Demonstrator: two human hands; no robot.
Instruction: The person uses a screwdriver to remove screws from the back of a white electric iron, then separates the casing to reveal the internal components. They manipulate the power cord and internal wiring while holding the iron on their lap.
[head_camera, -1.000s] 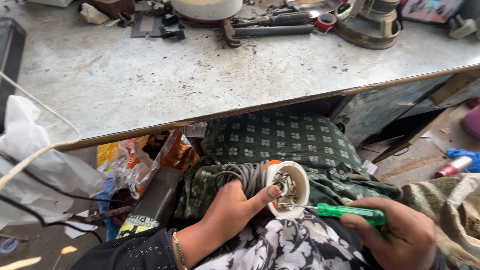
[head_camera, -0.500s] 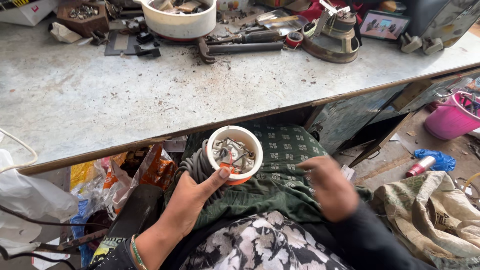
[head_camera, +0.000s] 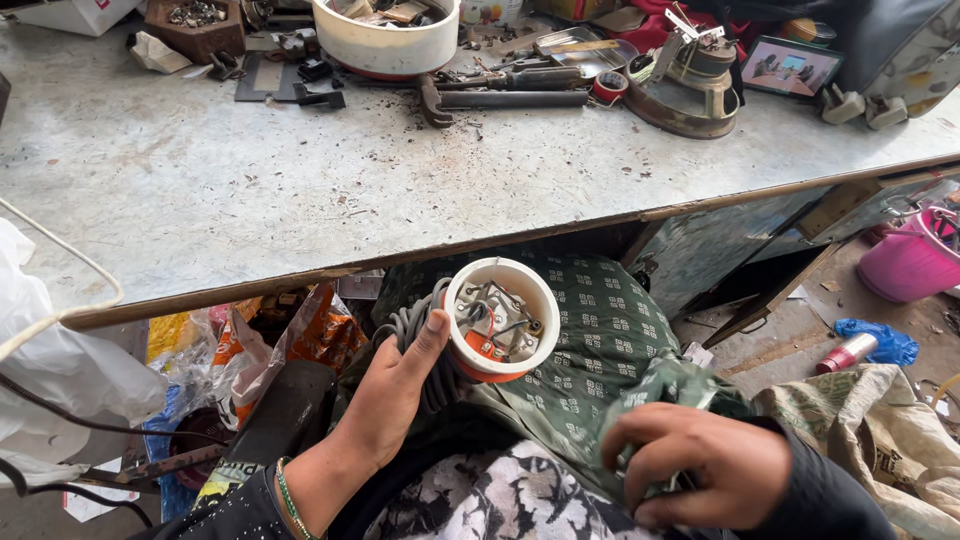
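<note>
the metal workbench (head_camera: 300, 190) fills the upper part of the view, its near edge running just above the round white and orange housing (head_camera: 500, 320). at the far side of the bench stand a white round tub (head_camera: 385, 40) full of odd parts, a dark wrench (head_camera: 500, 98) lying flat beside it, a roll of red tape (head_camera: 607, 86) and a grey metal clamp-like fixture (head_camera: 690, 85). a small framed picture (head_camera: 798, 68) leans further right of the fixture. below the bench edge, left of the housing, sit crumpled orange and yellow plastic bags (head_camera: 290, 335) and a white plastic bag (head_camera: 60, 370). right of the housing, on the floor, stand a pink bucket (head_camera: 915, 260), a blue rag (head_camera: 868, 340) and a red can (head_camera: 845, 355). green patterned cloth (head_camera: 590, 350) covers the lap under the housing; nothing lies between the camera and the housing's open face.

the left hand (head_camera: 390, 400) holds the housing from its left side, thumb laid up along the rim, the other fingers wrapped behind and out of sight among the grey coiled cord (head_camera: 410, 330). the open end faces up, showing metal contacts and wires inside. the right hand (head_camera: 700, 465) rests lower right of the housing, well apart from it, fingers curled in against the green cloth; whether they pinch anything besides cloth cannot be told.
</note>
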